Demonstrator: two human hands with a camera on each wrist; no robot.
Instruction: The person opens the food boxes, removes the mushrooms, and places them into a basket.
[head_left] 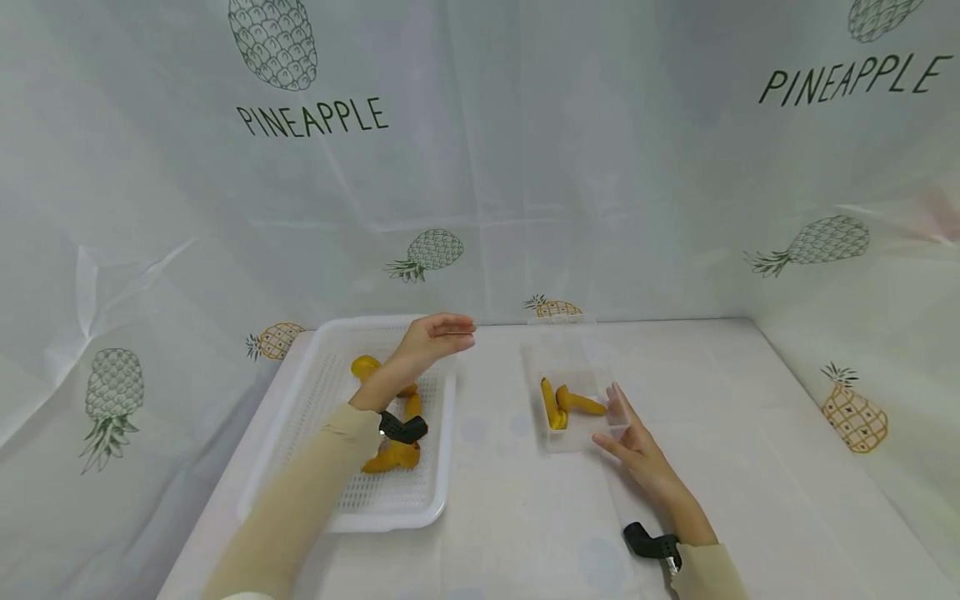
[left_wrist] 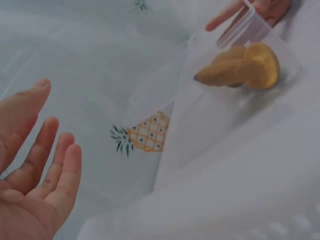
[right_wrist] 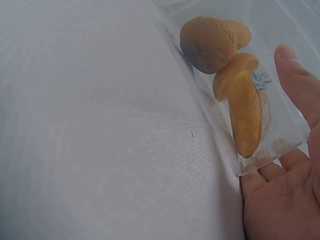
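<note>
My left hand hovers over the back right of the white perforated basket. Its fingers are extended and hold nothing, as the left wrist view also shows. Several yellow mushrooms lie in the basket, partly hidden by my left arm. To the right, a clear plastic box stands on the table with yellow mushrooms inside. My right hand is spread at the box's right end. In the right wrist view its straight fingers lie along the box's end, with the thumb raised apart.
A transparent lid stands open behind the box. White cloth covers the table. A pineapple-printed sheet hangs along the back and sides. Black wrist straps sit on both arms.
</note>
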